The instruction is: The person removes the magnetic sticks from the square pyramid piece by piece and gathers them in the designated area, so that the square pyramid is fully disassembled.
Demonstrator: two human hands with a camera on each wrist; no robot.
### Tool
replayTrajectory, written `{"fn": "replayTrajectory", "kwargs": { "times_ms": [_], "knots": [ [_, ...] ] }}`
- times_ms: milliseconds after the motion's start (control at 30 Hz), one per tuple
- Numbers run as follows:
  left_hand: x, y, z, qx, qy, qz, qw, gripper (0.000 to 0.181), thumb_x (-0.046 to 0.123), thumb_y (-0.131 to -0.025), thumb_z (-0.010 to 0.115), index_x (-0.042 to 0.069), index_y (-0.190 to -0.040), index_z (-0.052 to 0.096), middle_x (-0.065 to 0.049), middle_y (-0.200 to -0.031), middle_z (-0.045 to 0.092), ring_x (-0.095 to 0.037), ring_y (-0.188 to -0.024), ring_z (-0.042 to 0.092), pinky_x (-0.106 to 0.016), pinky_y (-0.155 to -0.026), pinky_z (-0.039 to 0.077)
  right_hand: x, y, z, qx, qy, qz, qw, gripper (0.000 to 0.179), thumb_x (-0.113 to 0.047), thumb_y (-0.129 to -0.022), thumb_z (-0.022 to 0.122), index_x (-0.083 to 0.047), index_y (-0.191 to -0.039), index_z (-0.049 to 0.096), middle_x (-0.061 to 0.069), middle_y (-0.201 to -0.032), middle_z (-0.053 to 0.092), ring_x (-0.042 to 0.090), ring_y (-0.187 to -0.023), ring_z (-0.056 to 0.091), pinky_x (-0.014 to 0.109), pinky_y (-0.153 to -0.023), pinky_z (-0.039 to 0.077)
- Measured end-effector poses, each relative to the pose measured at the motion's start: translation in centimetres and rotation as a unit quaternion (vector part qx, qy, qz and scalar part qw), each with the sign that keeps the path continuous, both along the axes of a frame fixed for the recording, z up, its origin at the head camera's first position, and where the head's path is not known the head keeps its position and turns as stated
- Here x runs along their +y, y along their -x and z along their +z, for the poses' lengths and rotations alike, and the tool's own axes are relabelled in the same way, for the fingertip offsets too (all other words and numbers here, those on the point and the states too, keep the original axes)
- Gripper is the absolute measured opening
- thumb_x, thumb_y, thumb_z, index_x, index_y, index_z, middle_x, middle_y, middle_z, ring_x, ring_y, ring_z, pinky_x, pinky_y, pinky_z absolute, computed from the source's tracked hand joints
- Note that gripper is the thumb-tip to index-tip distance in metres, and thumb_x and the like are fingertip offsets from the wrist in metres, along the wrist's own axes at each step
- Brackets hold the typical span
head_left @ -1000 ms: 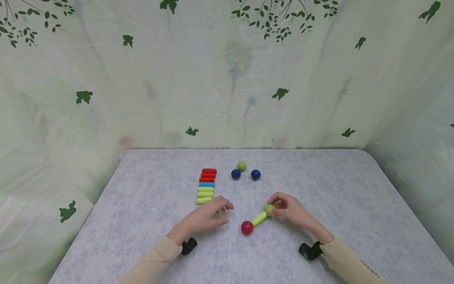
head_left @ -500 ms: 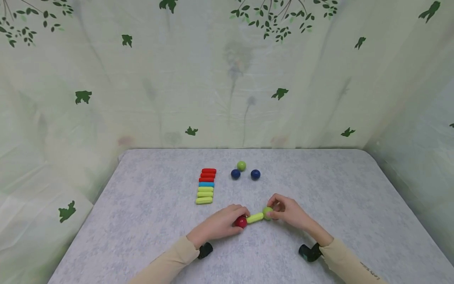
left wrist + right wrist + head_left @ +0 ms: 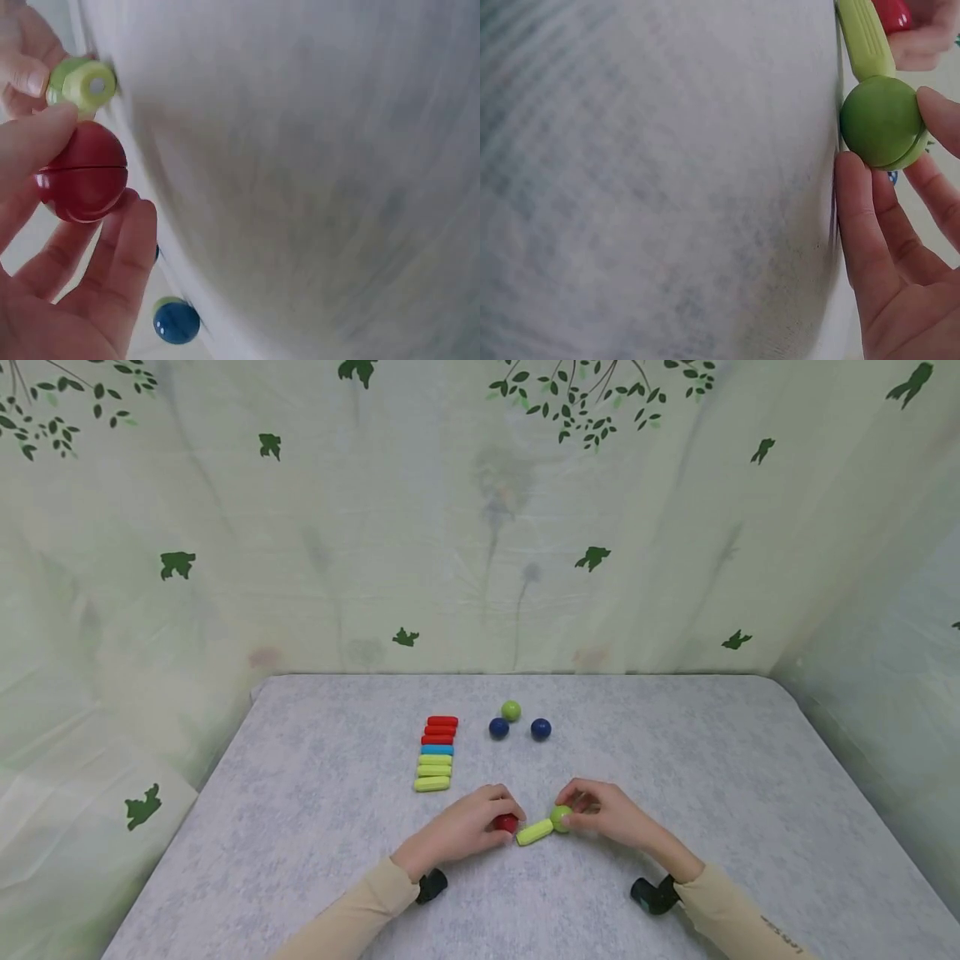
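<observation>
In the head view my left hand (image 3: pixel 474 825) grips a glossy red ball (image 3: pixel 506 823) between thumb and fingers. A thin seam runs round that ball (image 3: pixel 88 176) in the left wrist view. Opposite it, my right hand (image 3: pixel 606 812) pinches a green ball (image 3: pixel 561 818). A yellow-green rod (image 3: pixel 534 832) sticks out from this green ball towards the left hand, low over the table. The rod's free end (image 3: pixel 96 84) has a small grey disc at its centre. The red ball sits beside that end, with a narrow gap between them.
A column of short rods (image 3: pixel 437 750), red, blue and yellow-green, lies on the grey table (image 3: pixel 720 760) beyond the left hand. Further back are another green ball (image 3: pixel 511 710) and two dark blue balls (image 3: pixel 541 729). A patterned curtain (image 3: pixel 450 527) hangs behind the table.
My left hand moved right and took hold of the red ball, which was joined to the rod and now is apart from it. The right hand shifted slightly left and nearer, swinging the rod.
</observation>
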State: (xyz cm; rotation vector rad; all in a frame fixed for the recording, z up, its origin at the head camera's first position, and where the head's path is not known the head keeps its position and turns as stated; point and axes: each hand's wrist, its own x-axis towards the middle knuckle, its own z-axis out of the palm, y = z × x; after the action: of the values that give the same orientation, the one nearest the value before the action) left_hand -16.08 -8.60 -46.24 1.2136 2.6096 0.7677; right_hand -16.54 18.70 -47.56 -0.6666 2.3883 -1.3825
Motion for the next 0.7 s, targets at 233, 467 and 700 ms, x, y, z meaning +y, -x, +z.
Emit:
{"fn": "replayTrajectory", "kwargs": {
  "times_ms": [233,467,700],
  "knots": [
    [0.3,1.5,0.5,0.018,-0.021,0.075,0.9968,0.025,0.018,-0.092,0.065,0.011,-0.116,0.064,0.000,-0.106,0.059,-0.011,-0.088,0.053,-0.023,-0.077,0.048,-0.7,-1.1,2.5,-0.004,-0.005,-0.019,0.9998,0.015,-0.006,-0.088,0.067,0.001,-0.101,0.062,0.011,-0.097,0.062,0.025,-0.084,0.058,0.028,-0.069,0.049],
    [1.6,4.3,0.8,-0.008,-0.064,0.145,0.9873,0.028,0.010,-0.090,0.068,0.008,-0.117,0.063,-0.004,-0.110,0.055,-0.016,-0.095,0.054,-0.028,-0.081,0.049,-1.0,-1.9,4.4,0.002,-0.014,-0.044,0.9989,0.014,-0.006,-0.089,0.067,0.002,-0.098,0.061,0.010,-0.091,0.061,0.024,-0.079,0.057,0.026,-0.063,0.049],
    [3.4,6.7,0.9,-0.008,-0.045,0.181,0.9825,0.029,0.008,-0.090,0.067,0.010,-0.118,0.063,-0.004,-0.106,0.050,-0.017,-0.094,0.052,-0.030,-0.084,0.048,-0.4,-1.0,1.9,-0.004,-0.015,-0.050,0.9986,0.014,-0.009,-0.089,0.067,0.000,-0.099,0.061,0.007,-0.090,0.061,0.023,-0.079,0.057,0.027,-0.064,0.049]
  ]
}}
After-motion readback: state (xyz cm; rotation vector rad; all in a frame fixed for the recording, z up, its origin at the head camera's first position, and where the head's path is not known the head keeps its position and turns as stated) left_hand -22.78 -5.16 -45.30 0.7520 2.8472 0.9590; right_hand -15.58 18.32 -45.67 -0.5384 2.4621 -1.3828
